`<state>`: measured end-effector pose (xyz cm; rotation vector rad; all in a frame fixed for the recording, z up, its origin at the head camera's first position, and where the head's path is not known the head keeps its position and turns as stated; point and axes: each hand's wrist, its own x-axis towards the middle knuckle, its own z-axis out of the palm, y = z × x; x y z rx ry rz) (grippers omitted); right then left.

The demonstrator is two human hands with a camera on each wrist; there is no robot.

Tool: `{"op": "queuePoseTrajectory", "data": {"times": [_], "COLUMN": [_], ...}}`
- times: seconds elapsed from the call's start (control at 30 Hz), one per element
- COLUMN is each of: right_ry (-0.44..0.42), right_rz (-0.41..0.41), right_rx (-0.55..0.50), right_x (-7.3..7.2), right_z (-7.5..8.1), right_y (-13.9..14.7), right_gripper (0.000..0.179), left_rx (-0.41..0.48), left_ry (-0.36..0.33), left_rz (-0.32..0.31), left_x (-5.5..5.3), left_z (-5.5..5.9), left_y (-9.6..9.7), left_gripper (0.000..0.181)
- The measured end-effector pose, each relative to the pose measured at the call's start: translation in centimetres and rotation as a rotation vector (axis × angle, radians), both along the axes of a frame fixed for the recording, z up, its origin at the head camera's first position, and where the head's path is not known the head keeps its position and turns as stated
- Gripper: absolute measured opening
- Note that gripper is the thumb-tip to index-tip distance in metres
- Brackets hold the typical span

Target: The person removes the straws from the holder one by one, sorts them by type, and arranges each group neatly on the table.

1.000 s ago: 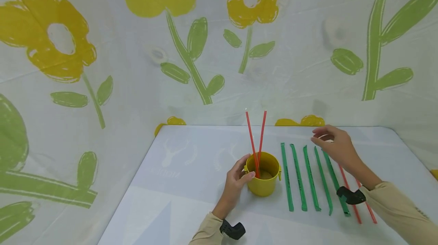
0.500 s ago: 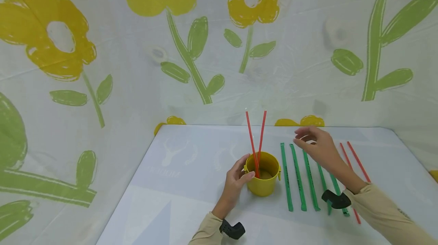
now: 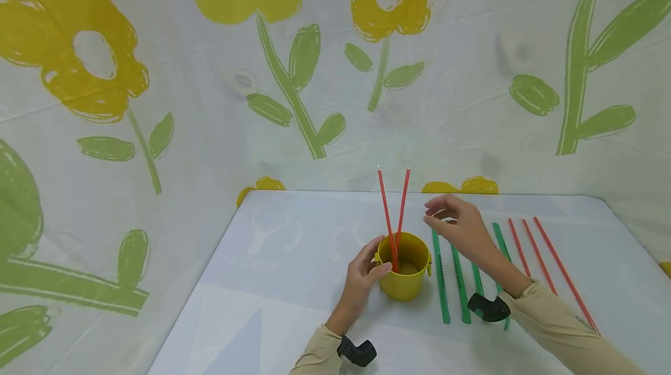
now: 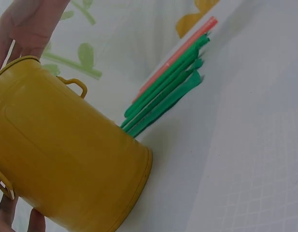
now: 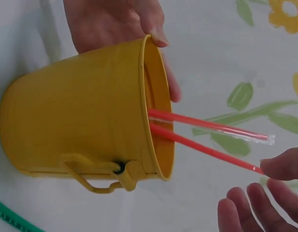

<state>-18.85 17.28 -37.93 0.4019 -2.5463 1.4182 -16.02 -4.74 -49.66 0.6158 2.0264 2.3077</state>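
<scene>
A small yellow metal bucket [image 3: 401, 287] with side handles stands upright on the table. My left hand [image 3: 356, 282] holds it by its left side, thumb at the rim. Two red straws [image 3: 385, 206] lean inside and rise above the rim; the right wrist view shows clear wrapping at one tip. My right hand [image 3: 461, 229] hovers right of the bucket, fingers loosely bent and holding nothing I can see. A straw tip overlaps its thumb [image 5: 284, 164] in the right wrist view, but the head view shows them apart. Beneath that arm lie several green-wrapped straws [image 3: 440, 282], partly hidden.
Three red straws [image 3: 565, 273] lie to the right of the green ones, partly behind the right forearm. A white curtain [image 3: 451, 119] printed with yellow flowers hangs behind the white table [image 3: 293, 305]. Each wrist wears a black device [image 3: 357, 351].
My right hand has moved left across the laid-out straws toward the bucket, uncovering the red straws at the right. The left hand, bucket and the straws in it have stayed in place.
</scene>
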Motion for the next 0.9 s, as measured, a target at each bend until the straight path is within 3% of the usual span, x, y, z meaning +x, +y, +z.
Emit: {"op": "queuePoseTrajectory", "data": {"times": [0.27,0.9], "right_ry": [-0.009,0.003], "right_rz": [0.041,0.054], "right_rx": [-0.031,-0.019], "right_x": [-0.1,-0.8], "right_z": [-0.5,-1.4], "right_y": [-1.8,-5.0], "right_gripper": [0.025,0.027], "left_rx": [-0.009,-0.022], "left_ry": [0.002,-0.015], "left_rz": [0.005,0.001], "left_x": [-0.1,-0.1], "left_z": [-0.1,-0.2], "left_y": [0.1,-0.1], "left_gripper": [0.05,0.052]}}
